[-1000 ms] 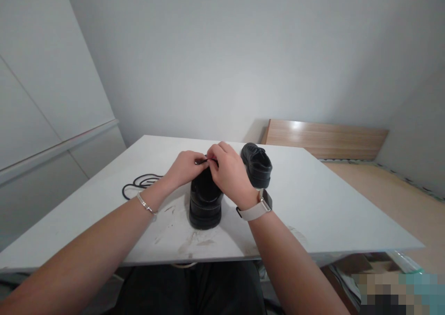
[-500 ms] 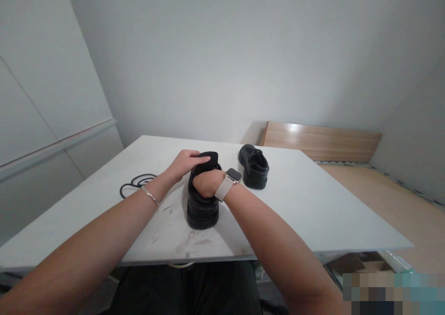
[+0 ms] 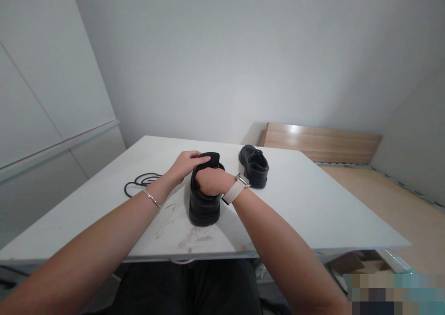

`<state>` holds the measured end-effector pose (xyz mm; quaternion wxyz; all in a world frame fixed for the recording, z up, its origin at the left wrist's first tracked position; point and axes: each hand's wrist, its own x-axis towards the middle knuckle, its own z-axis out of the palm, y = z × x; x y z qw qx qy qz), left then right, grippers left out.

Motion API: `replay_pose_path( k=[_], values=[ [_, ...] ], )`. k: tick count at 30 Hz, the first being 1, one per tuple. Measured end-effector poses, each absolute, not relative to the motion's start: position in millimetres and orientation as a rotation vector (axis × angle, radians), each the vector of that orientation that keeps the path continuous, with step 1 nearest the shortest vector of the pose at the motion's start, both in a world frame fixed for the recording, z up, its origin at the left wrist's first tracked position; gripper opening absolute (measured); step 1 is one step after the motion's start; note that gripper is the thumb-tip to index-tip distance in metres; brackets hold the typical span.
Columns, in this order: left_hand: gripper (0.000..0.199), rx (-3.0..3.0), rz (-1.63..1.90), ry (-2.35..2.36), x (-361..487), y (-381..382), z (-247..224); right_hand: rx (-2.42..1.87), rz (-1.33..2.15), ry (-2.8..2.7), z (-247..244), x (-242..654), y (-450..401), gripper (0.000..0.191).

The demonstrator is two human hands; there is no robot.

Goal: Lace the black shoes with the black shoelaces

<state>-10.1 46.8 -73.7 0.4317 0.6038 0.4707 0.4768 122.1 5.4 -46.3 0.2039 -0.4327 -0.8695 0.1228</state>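
Note:
A black shoe stands on the white table with its heel toward me. My left hand is closed on the shoe's raised tongue, thumb across its inner face and the other fingers behind it. Reaching into the shoe's opening is my right hand; its fingers are hidden inside, so I cannot tell what they hold. Beyond my right wrist, which wears a watch, sits a second black shoe with laces in it. A loose black cord, looped like a shoelace, lies left of my left wrist.
The white table has dark smudges near its front edge, around the shoe's heel. A wall rises behind it. At the right are a wooden board and a tan surface. An open box sits below the table's right front.
My right hand has turned at the wrist and drawn slightly up and right within the shoe's opening. My left hand keeps its hold on the tongue. The view has shifted slightly.

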Motion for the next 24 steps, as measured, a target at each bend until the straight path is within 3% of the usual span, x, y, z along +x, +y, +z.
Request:
replay_pose_path(
  k=[8,13,16,21,24],
  values=[
    [0.037,1.554,1.227,1.194,-7.9,44.8,-72.3,-1.263,0.265,-2.471,-7.7,130.9,-11.9,0.008],
    [0.045,1.666,1.383,1.291,-9.8,17.8,-50.6,-1.218,0.525,-1.99,-1.6,154.6,-5.9,0.008],
    [0.04,1.84,1.46,1.354,-16.8,-12.6,-30.7,-1.124,0.666,-1.815,2.3,163.6,-10.7,0.01],
    [0.079,1.659,0.976,1.055,-24.4,-57.4,-9.6,-0.957,0.529,-1.682,21.4,153.6,-57.6,0.011],
    [0.084,1.472,0.978,0.887,-25.0,-80.8,-2.6,-0.915,0.269,-1.797,24.2,136.5,-93.5,0.008]
  ],
)
